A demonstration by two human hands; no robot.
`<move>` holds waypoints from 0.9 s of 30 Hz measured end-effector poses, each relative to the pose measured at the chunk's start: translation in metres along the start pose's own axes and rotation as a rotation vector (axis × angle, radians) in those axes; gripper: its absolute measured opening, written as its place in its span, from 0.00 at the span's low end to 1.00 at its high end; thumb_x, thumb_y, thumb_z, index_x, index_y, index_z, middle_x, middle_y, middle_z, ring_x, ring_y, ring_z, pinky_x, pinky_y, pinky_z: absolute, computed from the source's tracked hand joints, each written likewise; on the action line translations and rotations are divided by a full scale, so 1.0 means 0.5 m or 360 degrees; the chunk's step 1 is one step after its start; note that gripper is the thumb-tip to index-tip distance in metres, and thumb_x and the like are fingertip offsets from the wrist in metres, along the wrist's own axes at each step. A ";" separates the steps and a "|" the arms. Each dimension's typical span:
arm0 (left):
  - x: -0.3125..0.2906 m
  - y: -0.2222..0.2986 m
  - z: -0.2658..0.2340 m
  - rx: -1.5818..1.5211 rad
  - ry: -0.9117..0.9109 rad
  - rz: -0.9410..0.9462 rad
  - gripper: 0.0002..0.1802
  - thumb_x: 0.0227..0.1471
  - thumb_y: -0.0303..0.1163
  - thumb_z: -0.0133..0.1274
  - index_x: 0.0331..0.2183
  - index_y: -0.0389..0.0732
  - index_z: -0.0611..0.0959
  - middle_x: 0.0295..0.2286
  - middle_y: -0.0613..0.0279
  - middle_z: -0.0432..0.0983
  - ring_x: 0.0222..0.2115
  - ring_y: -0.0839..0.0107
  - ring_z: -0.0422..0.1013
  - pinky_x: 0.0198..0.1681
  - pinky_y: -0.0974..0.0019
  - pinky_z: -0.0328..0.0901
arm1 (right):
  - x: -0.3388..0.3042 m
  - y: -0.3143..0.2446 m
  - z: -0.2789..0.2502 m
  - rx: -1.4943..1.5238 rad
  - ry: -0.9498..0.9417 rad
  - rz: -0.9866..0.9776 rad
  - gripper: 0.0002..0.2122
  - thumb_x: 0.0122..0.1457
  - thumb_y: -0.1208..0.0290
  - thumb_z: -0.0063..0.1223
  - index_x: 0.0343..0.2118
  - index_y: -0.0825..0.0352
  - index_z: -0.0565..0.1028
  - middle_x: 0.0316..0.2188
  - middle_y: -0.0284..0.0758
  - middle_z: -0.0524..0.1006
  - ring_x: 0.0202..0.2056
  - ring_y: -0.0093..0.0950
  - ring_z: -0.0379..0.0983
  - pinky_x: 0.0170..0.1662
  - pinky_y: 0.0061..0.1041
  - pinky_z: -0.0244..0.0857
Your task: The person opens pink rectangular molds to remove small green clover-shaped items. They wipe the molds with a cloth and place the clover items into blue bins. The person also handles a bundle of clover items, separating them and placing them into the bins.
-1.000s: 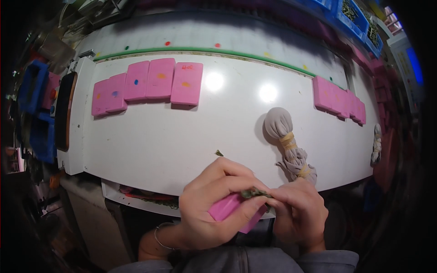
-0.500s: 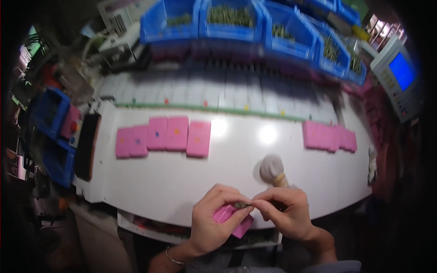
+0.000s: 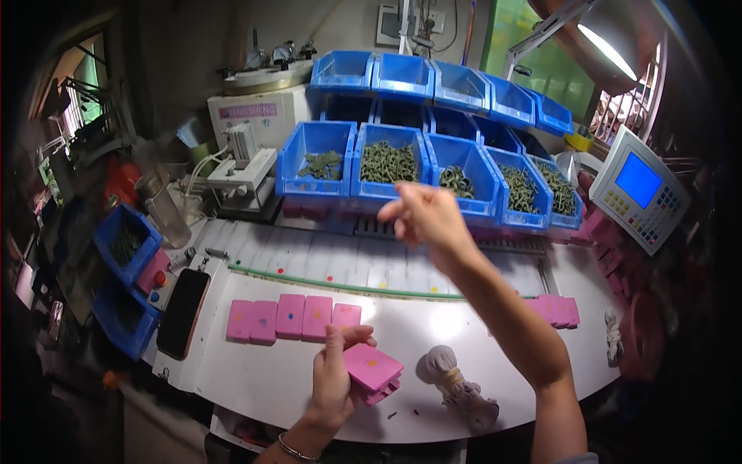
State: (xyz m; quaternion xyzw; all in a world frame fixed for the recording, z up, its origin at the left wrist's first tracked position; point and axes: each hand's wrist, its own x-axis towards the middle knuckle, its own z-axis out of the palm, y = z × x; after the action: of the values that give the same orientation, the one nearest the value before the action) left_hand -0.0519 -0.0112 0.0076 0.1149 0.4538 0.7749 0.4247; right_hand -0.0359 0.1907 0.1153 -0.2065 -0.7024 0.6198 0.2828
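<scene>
My left hand [image 3: 334,379] grips a pink rubbery block [image 3: 372,365] with a yellow dot on its top face. The block seems made of layers, its lower edge stepped. My right hand [image 3: 425,220] is stretched out in front of a blue bin [image 3: 393,191] heaped with small green pieces [image 3: 386,162]. Its fingers are apart and slightly blurred, and nothing shows in them. A neighbouring blue bin [image 3: 473,207] holds a smaller pile of green ring-like pieces [image 3: 456,182].
A row of pink blocks [image 3: 290,317] lies left on the white table [image 3: 309,387], another stack [image 3: 558,311] right. A tied cloth bundle [image 3: 456,379] rests near the middle. A phone [image 3: 184,313] lies left; a control panel [image 3: 640,189] with blue screen stands right.
My right hand has left the left hand and moved forward to the bins. The left hand has turned the pink block dot side up. The view has tilted upward.
</scene>
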 end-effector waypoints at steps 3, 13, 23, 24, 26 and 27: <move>0.002 0.002 -0.010 -0.0430 0.0135 -0.0352 0.36 0.57 0.60 0.26 0.44 0.37 0.71 0.30 0.59 0.71 0.30 0.70 0.70 0.35 0.68 0.68 | -0.156 0.050 0.029 -0.0580 -0.0307 -0.0457 0.11 0.59 0.66 0.47 0.31 0.69 0.75 0.23 0.38 0.75 0.26 0.33 0.74 0.28 0.27 0.68; -0.064 -0.005 0.073 0.0100 -0.0953 -0.0051 0.49 0.48 0.67 0.29 0.60 0.51 0.32 0.23 0.54 0.68 0.14 0.74 0.62 0.19 0.73 0.63 | -0.289 0.101 -0.016 0.0185 -0.0379 0.0324 0.16 0.63 0.64 0.35 0.30 0.70 0.73 0.27 0.36 0.72 0.30 0.26 0.67 0.33 0.23 0.64; -0.041 -0.067 0.029 -0.0153 -0.0610 -0.0418 0.25 0.59 0.54 0.23 0.49 0.47 0.56 0.20 0.54 0.65 0.12 0.71 0.63 0.15 0.70 0.62 | -0.438 0.189 -0.068 -0.1832 -0.0082 0.0036 0.28 0.50 0.80 0.47 0.57 0.74 0.55 0.50 0.49 0.62 0.48 0.45 0.60 0.52 0.35 0.55; -0.041 -0.072 0.024 -0.0156 -0.0579 -0.0435 0.25 0.60 0.54 0.22 0.49 0.47 0.56 0.20 0.54 0.65 0.12 0.71 0.63 0.14 0.70 0.62 | -0.443 0.186 -0.071 -0.1728 -0.0131 0.0068 0.29 0.49 0.83 0.46 0.57 0.73 0.55 0.51 0.48 0.62 0.49 0.45 0.60 0.52 0.35 0.56; -0.042 -0.091 0.020 -0.0092 -0.0517 -0.0387 0.25 0.60 0.53 0.22 0.49 0.46 0.57 0.20 0.55 0.65 0.11 0.71 0.63 0.14 0.70 0.62 | -0.451 0.166 -0.072 -0.1514 -0.0225 0.0133 0.30 0.47 0.88 0.44 0.57 0.71 0.56 0.53 0.46 0.62 0.50 0.43 0.62 0.52 0.34 0.57; -0.041 -0.097 0.020 -0.0063 -0.0490 -0.0356 0.24 0.60 0.53 0.21 0.48 0.46 0.57 0.20 0.55 0.65 0.11 0.71 0.63 0.14 0.70 0.62 | -0.451 0.152 -0.067 -0.1428 -0.0195 0.0020 0.31 0.45 0.89 0.44 0.57 0.72 0.57 0.53 0.47 0.61 0.47 0.43 0.63 0.52 0.33 0.58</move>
State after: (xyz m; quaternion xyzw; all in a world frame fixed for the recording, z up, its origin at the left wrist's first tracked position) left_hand -0.0069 -0.0099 -0.0211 0.1726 0.3781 0.7049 0.5749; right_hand 0.1515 0.0827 0.0109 -0.2759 -0.9157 0.2668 0.1193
